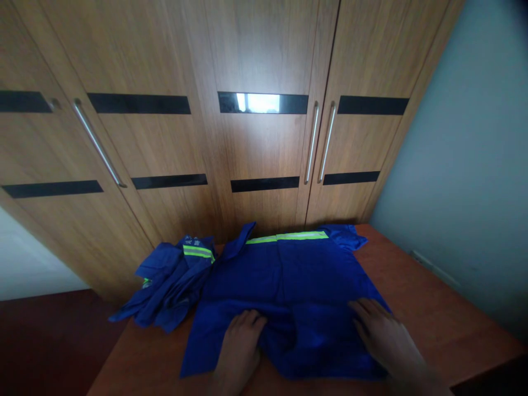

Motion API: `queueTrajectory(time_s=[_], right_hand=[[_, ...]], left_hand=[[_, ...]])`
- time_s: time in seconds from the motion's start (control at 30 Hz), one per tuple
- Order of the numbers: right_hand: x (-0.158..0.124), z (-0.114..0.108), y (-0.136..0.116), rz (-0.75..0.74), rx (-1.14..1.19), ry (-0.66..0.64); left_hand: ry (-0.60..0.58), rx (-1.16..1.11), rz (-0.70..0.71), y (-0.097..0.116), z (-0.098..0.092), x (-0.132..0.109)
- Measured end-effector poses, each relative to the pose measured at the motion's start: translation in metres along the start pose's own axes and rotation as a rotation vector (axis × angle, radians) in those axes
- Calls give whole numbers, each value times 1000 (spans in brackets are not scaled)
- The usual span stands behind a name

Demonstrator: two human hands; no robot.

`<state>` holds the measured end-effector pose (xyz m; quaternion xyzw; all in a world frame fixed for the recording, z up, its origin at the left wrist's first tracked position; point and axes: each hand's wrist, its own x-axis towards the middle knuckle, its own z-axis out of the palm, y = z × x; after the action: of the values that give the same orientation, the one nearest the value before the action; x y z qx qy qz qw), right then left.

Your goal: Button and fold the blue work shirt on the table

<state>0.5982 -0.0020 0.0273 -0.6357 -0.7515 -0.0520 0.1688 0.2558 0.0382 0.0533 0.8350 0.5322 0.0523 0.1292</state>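
A blue work jacket [264, 275] with yellow-green and silver reflective stripes lies spread on a reddish-brown table. My left hand [243, 338] is closed on its near part, fingers curled into the cloth, and the fabric bunches up just to the right of them. On the jacket's near right side rests my right hand [377, 327], its fingers stretched forward and the thumb apart from them. Loose folds run across the cloth between the two hands. One sleeve [344, 237] lies crumpled at the far right corner.
A second blue garment [173, 286] with similar stripes sits in a crumpled heap at the table's left edge. Behind the table [429, 319] stands a wooden wardrobe [264, 148] with metal handles [312, 143]. A pale wall [466, 181] borders the right side.
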Motion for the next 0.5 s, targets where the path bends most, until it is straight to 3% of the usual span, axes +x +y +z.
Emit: queueTrajectory(time_s=[0.1, 0.23, 0.37, 0.5], right_hand=[[1, -4, -65, -196, 147, -49], [-4, 16, -128, -325, 207, -92], [-4, 35, -146, -281, 152, -98], [3, 31, -145, -244, 175, -220]], left_hand=[[1, 0, 1, 0, -1, 6], [32, -6, 8, -1, 0, 7], [30, -39, 22, -4, 0, 1], [34, -51, 94, -7, 3, -12]])
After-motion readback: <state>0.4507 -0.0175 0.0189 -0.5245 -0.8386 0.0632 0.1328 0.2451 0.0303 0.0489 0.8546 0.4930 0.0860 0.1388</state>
